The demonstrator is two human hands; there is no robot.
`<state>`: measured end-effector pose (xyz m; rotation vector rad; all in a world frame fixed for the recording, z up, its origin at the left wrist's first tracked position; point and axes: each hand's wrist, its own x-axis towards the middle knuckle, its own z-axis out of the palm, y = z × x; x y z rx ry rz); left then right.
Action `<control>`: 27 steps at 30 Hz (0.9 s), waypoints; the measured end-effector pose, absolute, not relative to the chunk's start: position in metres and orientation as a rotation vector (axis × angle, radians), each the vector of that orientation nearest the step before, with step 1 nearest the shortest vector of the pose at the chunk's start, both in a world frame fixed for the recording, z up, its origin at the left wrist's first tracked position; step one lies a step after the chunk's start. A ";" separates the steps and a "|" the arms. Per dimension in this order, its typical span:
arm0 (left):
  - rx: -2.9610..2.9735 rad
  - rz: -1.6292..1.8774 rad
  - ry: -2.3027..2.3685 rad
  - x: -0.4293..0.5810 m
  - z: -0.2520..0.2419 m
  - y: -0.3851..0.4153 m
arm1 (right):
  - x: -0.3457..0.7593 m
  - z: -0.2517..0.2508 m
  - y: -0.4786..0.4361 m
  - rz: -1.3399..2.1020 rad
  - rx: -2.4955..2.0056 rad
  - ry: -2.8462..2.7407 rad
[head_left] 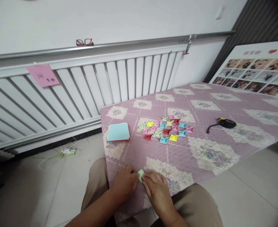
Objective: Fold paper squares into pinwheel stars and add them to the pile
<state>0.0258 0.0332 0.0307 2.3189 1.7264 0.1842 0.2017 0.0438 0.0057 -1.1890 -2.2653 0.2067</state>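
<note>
Close to the table's near edge, a small folded piece of light green paper (141, 173) lies between my two hands. My left hand (126, 180) has its curled fingers at the paper's left side. From the other side, my right hand (156, 185) presses its fingertips onto the right part of the paper. Farther back sits a group of small folded paper shapes (166, 131) in pink, red, yellow, green and blue. Left of them is a stack of coloured paper sheets (118, 131), light blue on top with red showing beneath.
A purple floral cloth covers the table (134, 151). At right lies a black and yellow object (226, 123) with a cord or strap. Behind are a white radiator (120, 80), a pipe with glasses (84, 42), a pink note (43, 75) and a photo board (254, 69). A power strip (68, 152) lies on the floor.
</note>
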 end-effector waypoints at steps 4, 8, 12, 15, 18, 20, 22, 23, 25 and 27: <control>2.104 0.295 1.806 0.033 0.032 0.045 | 0.196 0.006 0.047 0.271 -1.324 -2.125; 2.057 0.273 1.851 0.034 0.030 0.051 | 0.195 -0.003 0.052 0.185 -1.379 -2.076; 2.065 0.242 1.810 0.032 0.032 0.056 | 0.198 -0.011 0.059 0.109 -1.407 -2.149; 2.065 0.244 1.798 0.032 0.035 0.057 | 0.197 -0.013 0.059 0.132 -1.437 -2.202; 2.061 0.268 1.797 0.034 0.038 0.056 | 0.195 -0.012 0.058 0.155 -1.459 -2.187; 2.060 0.292 1.798 0.035 0.038 0.054 | 0.194 -0.012 0.058 0.174 -1.463 -2.182; 2.058 0.322 1.802 0.035 0.036 0.052 | 0.194 -0.012 0.058 0.203 -1.468 -2.190; 2.056 0.336 1.802 0.035 0.035 0.051 | 0.194 -0.011 0.059 0.225 -1.478 -2.195; 2.048 0.364 1.800 0.035 0.032 0.050 | 0.195 -0.010 0.059 0.285 -1.511 -2.199; 2.041 0.395 1.794 0.035 0.030 0.049 | 0.195 -0.008 0.060 0.348 -1.533 -2.188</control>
